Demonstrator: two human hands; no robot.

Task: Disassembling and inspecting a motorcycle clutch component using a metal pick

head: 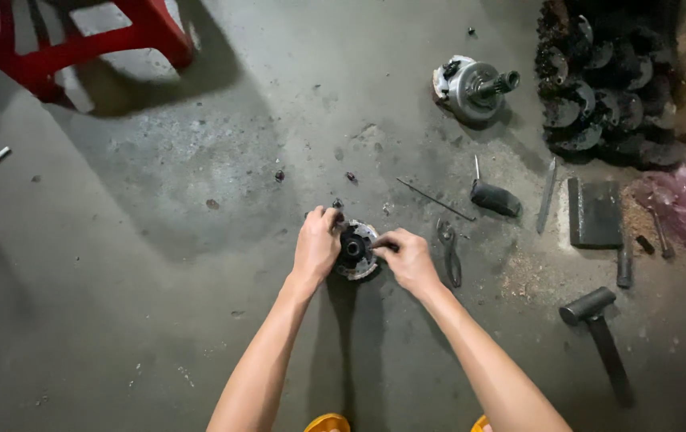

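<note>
Now the left hand (316,244) is curled around the round metal part (356,250) on the floor (159,264), and the right hand (408,258) pinches its dark centre with closed fingers.

Left of the left hand (316,246) the concrete floor (159,304) lies open. Pliers (448,252) lie just beside the right hand (409,258); farther right a hammer (599,336), chisels (547,206) and a steel block (595,212) crowd the way.

A hammer (599,328), pliers (448,252), a metal block (596,212) and a red stool (79,40) sit on the concrete floor (159,280).
</note>
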